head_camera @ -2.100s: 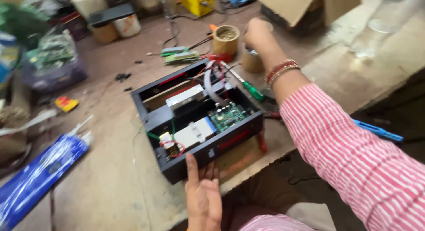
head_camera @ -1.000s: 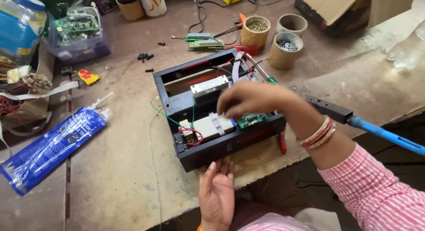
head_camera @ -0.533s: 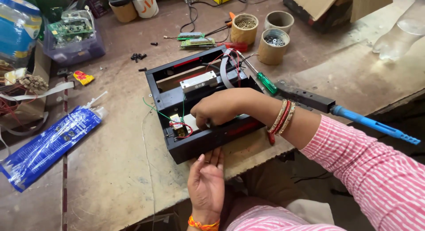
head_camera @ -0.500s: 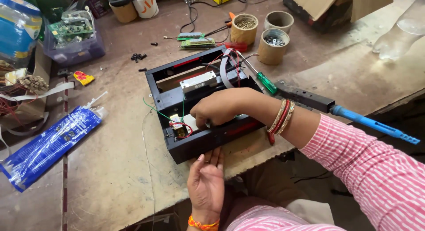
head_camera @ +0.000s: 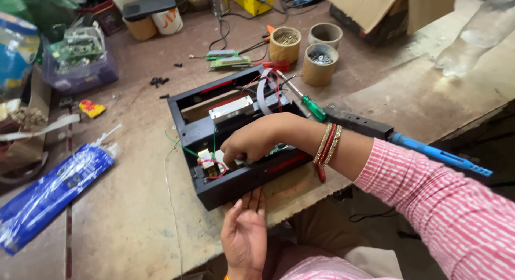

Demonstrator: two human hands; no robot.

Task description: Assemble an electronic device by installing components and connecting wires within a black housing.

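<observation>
An open black rectangular plastic housing [head_camera: 236, 146] with electronics inside is seen lying on a worn brown wooden bench [head_camera: 134, 215], near the bench's front edge. The right hand [head_camera: 252, 143] is reached into the near part of the housing, its fingers curled narrowly and pinched down beside a small component wound with red wire [head_camera: 208, 164]; whether anything is gripped between the fingertips cannot be told. Red and gold bangles [head_camera: 327, 144] are worn on that wrist, above a pink-and-white striped sleeve [head_camera: 445, 205]. The left hand [head_camera: 245, 231] is held flat and open, fingers together, its fingertips pressed against the outer front wall of the housing at the bench edge; nothing is held in it.

Inside the housing, a silver-white rectangular block [head_camera: 232, 108] is seen in the far half, with a grey ribbon cable [head_camera: 264, 95] and thin red and green wires beside it. A green-handled screwdriver [head_camera: 308, 104] is laid just beside the housing's right far corner. Three short cardboard tubes [head_camera: 319, 65] with small parts in them are stood behind it. A blue-handled tool [head_camera: 437, 154] is laid to the right, and a long blue plastic packet [head_camera: 51, 194] lies well apart at the left.
</observation>
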